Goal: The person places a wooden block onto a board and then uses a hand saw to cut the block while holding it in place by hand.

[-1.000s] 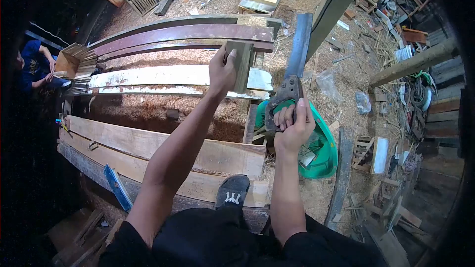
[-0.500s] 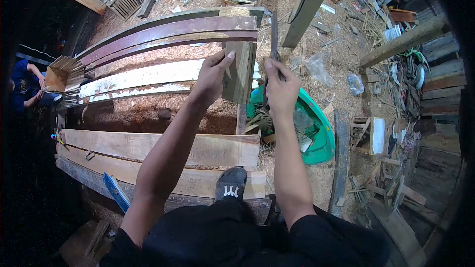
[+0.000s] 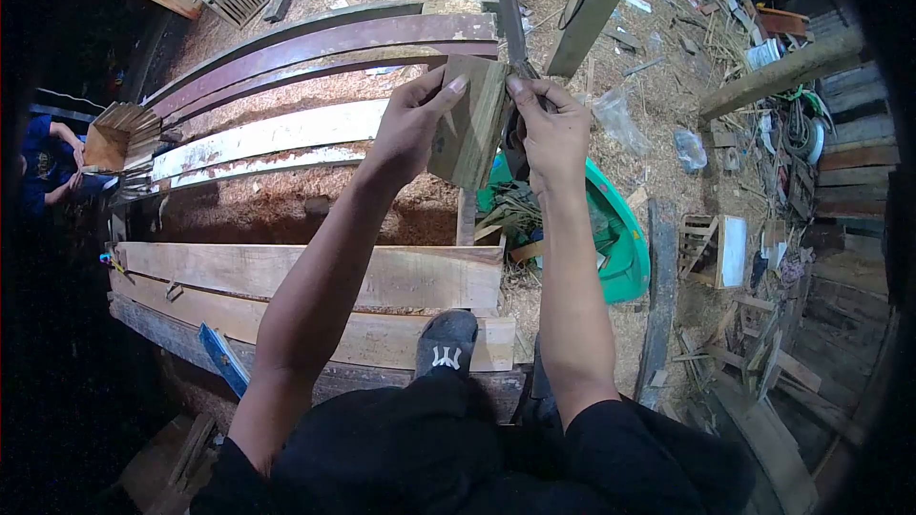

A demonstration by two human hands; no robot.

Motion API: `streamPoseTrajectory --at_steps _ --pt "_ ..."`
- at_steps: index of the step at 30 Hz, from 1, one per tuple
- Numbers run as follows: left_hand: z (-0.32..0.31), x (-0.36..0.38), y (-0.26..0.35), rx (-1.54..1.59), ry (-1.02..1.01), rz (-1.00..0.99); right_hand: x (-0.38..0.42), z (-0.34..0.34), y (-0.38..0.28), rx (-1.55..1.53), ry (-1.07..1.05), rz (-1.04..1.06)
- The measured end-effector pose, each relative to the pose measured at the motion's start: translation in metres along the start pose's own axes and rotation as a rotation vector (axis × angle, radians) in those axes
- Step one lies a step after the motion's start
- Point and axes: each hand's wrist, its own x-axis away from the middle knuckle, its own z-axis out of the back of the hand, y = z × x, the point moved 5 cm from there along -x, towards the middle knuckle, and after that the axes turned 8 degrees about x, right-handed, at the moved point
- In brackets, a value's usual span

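Note:
My left hand [image 3: 412, 124] is closed around a stack of thin wooden boards [image 3: 469, 124], its thumb lying on the broad upper face. The boards are held tilted above the slatted bench. My right hand [image 3: 553, 126] is closed on a long, dark, flat blade-like tool [image 3: 512, 27], whose exact kind I cannot make out. Thumb and fingertips of that hand meet the right edge of the boards. Part of the tool is hidden behind the fingers.
Long planks [image 3: 305, 272] form a bench, where my shoe [image 3: 447, 341] rests. A green plastic tub [image 3: 625, 267] holds scraps. To the right stands a wooden post [image 3: 590, 10]. Shavings cover the ground. Another person [image 3: 48, 162] sits far left beside a wooden crate [image 3: 114, 145].
The boards have turned so their layered right edge shows more. My right hand has come up and left against them, and the tool now shows its broader side.

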Motion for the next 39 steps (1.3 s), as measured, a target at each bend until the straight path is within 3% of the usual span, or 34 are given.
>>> streamPoseTrajectory --at_steps 9,31,34,36,39 --pt "-0.003 -0.001 0.002 -0.046 0.004 -0.009 -0.001 0.003 0.007 0.03 0.072 0.1" --pt "-0.007 -0.006 0.0 -0.067 0.013 -0.021 -0.001 0.01 0.009 -0.11 0.114 -0.017" --pt "-0.007 -0.004 0.002 -0.073 0.018 -0.03 -0.001 0.009 0.01 -0.13 0.085 0.02" --pt "-0.006 -0.003 0.001 -0.068 0.018 -0.042 -0.001 0.011 0.008 0.101 0.152 0.121" --pt "-0.008 -0.006 0.003 -0.122 0.019 -0.085 0.0 0.013 0.007 0.138 0.2 0.237"
